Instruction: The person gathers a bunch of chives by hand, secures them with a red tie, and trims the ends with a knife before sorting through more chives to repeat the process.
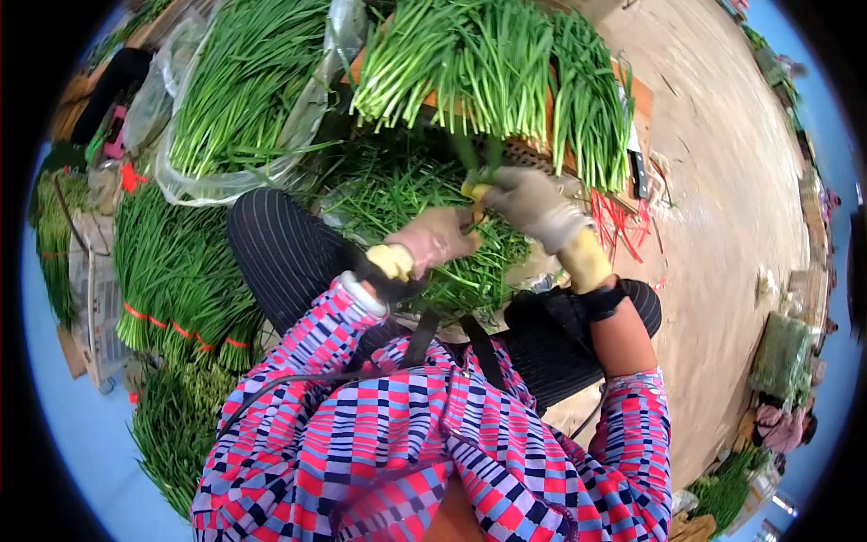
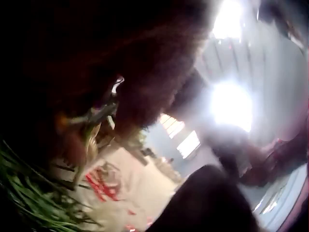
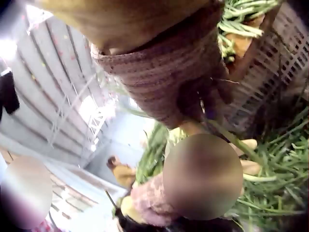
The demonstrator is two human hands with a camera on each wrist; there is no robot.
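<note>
Both hands wear dirty gloves with bare fingertips and meet over a pile of loose garlic chives (image 1: 406, 194) between the knees. My right hand (image 1: 531, 206) pinches a few chive blades (image 1: 470, 152), blurred, pointing away from the body. Close beside it, my left hand (image 1: 438, 239) has curled fingers around chive stalks. In the right wrist view, a pale stalk (image 3: 260, 178) sticks out by the left fingertips (image 3: 250, 167), and a blade passes between the two hands. A blurred patch hides most of the left hand there. The left wrist view is dark, with a green stem (image 2: 99, 115) visible.
Ahead, a thick row of chives (image 1: 461, 63) lies on a board over a plastic crate (image 3: 256, 92). A knife (image 1: 638, 167) and red ties (image 1: 620, 221) are on the right. Left are a plastic-lined heap (image 1: 248, 90) and tied bundles (image 1: 181, 271).
</note>
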